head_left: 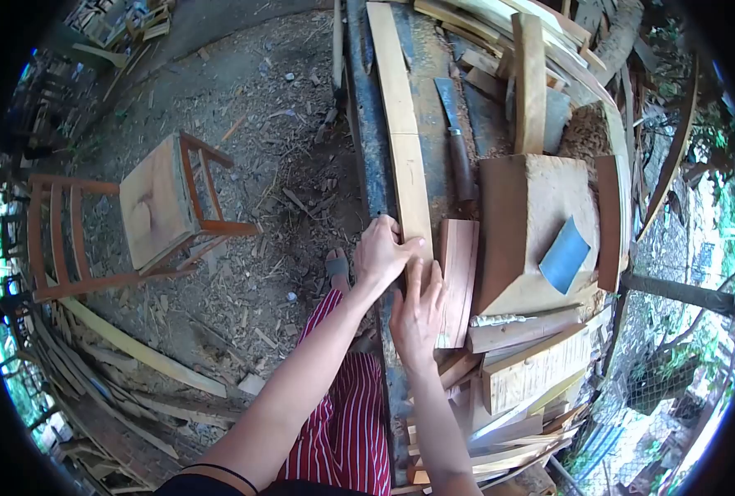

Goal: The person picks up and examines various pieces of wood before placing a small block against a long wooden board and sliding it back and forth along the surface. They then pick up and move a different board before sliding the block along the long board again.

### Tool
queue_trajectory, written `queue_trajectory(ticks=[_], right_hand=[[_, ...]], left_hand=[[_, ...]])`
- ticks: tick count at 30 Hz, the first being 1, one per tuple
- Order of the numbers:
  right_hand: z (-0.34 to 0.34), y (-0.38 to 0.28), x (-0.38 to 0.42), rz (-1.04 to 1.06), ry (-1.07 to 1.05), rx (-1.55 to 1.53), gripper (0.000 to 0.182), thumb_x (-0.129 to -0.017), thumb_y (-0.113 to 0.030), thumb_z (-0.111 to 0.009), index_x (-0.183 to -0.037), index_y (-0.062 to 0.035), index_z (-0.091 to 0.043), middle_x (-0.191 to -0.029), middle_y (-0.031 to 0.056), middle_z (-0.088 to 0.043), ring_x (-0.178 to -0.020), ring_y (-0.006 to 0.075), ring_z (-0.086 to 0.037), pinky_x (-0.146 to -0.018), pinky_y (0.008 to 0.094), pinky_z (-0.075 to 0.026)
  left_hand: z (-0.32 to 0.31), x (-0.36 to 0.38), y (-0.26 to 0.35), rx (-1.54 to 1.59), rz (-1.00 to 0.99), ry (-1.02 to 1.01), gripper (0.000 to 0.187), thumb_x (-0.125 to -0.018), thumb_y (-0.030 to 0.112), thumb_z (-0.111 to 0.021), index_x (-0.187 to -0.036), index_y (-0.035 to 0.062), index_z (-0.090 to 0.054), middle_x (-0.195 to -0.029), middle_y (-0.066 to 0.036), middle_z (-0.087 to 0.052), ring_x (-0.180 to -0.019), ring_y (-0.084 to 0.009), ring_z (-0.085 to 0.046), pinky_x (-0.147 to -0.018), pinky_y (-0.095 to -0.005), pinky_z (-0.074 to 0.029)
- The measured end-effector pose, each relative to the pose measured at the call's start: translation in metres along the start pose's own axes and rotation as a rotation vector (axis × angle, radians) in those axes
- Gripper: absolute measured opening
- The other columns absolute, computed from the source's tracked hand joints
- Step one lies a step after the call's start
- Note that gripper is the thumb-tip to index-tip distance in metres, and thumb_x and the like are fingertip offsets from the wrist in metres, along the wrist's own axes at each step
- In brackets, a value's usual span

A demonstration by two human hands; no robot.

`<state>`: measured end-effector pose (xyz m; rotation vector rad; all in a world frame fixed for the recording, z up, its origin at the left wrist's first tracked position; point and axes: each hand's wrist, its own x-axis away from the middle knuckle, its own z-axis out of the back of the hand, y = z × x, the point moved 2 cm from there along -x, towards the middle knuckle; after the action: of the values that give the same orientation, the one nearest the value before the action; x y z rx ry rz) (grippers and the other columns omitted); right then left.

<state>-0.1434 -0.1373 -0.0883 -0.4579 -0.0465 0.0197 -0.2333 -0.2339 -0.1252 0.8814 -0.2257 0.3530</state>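
Observation:
A long, narrow light-wood strip (404, 140) lies lengthwise on the worn blue workbench (371, 132), with a thin line across it. At its near end, my left hand (382, 255) grips the strip, thumb on top and fingers curled at the left edge. Just below and to the right, my right hand (418, 318) rests on the near end of the strip with its fingers stretched forward, close to the left thumb. Right of the strip lies a knife (460, 157) with a dark handle and a grey blade. A reddish wood block (460, 273) sits beside my right hand.
A large wooden block (512, 231) holds a blue sheet (565, 255) on the right. Wood offcuts (537, 368) are piled near it, and an upright post (529, 83) stands behind. A wooden chair (156, 202) is on the chip-strewn ground at left.

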Motion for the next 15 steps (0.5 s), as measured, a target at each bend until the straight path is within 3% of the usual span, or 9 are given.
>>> queue_trajectory(ticks=[3,5,6,7,9,11,14,15], right_hand=[[-0.005,-0.007,0.000,0.008,0.084,0.134,0.067,-0.085,-0.008,-0.061,-0.147,-0.0050,-0.036,-0.136,0.0284,-0.040,-0.117,0.0421,-0.045,-0.100,0.0488,-0.040],[-0.006,-0.002,0.005,-0.046,0.066,0.028,0.067,-0.084,-0.008,-0.062,-0.146,-0.0058,-0.037,-0.131,0.0271,-0.042,-0.114,0.0412,-0.046,-0.097,0.0494,-0.041],[-0.005,0.002,0.006,-0.095,0.050,-0.069,0.067,-0.083,-0.007,-0.063,-0.146,-0.0067,-0.039,-0.127,0.0257,-0.044,-0.111,0.0402,-0.046,-0.094,0.0500,-0.041],[-0.001,0.003,0.011,-0.096,0.058,-0.068,0.067,-0.083,-0.007,-0.063,-0.146,-0.0067,-0.039,-0.127,0.0257,-0.044,-0.111,0.0402,-0.046,-0.094,0.0500,-0.041],[0.010,0.002,0.036,-0.133,0.044,-0.097,0.064,-0.082,-0.007,-0.064,-0.143,-0.0064,-0.044,-0.120,0.0233,-0.045,-0.107,0.0387,-0.047,-0.090,0.0505,-0.041],[0.020,0.002,0.071,-0.058,0.043,-0.040,0.060,-0.083,-0.010,-0.065,-0.141,-0.0076,-0.047,-0.120,0.0229,-0.045,-0.113,0.0392,-0.047,-0.093,0.0487,-0.042],[0.032,0.009,0.119,-0.044,0.012,-0.091,0.064,-0.084,-0.015,-0.067,-0.144,-0.0133,-0.045,-0.116,0.0240,-0.048,-0.103,0.0410,-0.055,-0.083,0.0492,-0.050],[0.038,0.010,0.132,-0.106,-0.083,-0.113,0.065,-0.084,-0.017,-0.068,-0.145,-0.0161,-0.044,-0.113,0.0239,-0.049,-0.094,0.0410,-0.058,-0.075,0.0481,-0.053]], left_hand=[[0.000,-0.002,-0.007,0.042,0.017,-0.058,0.041,-0.075,0.032,-0.082,-0.091,0.0004,-0.062,-0.077,-0.011,-0.069,-0.070,-0.0203,-0.069,-0.061,-0.0317,-0.054],[-0.015,-0.003,-0.027,0.323,0.118,-0.137,0.030,-0.079,0.021,-0.080,-0.091,-0.0006,-0.062,-0.081,-0.011,-0.070,-0.073,-0.0161,-0.069,-0.058,-0.0284,-0.055],[-0.018,0.001,-0.036,0.280,0.091,-0.196,0.028,-0.083,0.010,-0.075,-0.104,-0.0028,-0.061,-0.088,-0.013,-0.070,-0.076,-0.0159,-0.069,-0.059,-0.0275,-0.057],[-0.008,0.013,-0.029,0.281,0.083,-0.197,0.028,-0.083,0.010,-0.075,-0.104,-0.0028,-0.061,-0.088,-0.013,-0.070,-0.076,-0.0159,-0.069,-0.059,-0.0275,-0.057],[0.009,0.049,-0.021,0.605,0.185,-0.436,0.038,-0.087,0.009,-0.071,-0.120,-0.0040,-0.055,-0.096,-0.013,-0.069,-0.080,-0.0183,-0.069,-0.064,-0.0302,-0.060],[0.011,0.082,-0.029,0.730,0.235,-0.598,0.046,-0.090,0.008,-0.067,-0.131,-0.0028,-0.049,-0.103,-0.013,-0.068,-0.088,-0.0196,-0.068,-0.070,-0.0328,-0.061],[0.014,0.122,-0.034,0.752,0.284,-0.683,0.048,-0.092,0.010,-0.065,-0.135,-0.0014,-0.047,-0.112,-0.014,-0.066,-0.097,-0.0201,-0.067,-0.075,-0.0333,-0.062],[0.013,0.132,-0.037,0.756,0.275,-0.676,0.047,-0.093,0.009,-0.064,-0.135,-0.0021,-0.047,-0.111,-0.014,-0.066,-0.097,-0.0198,-0.067,-0.076,-0.0332,-0.062]])
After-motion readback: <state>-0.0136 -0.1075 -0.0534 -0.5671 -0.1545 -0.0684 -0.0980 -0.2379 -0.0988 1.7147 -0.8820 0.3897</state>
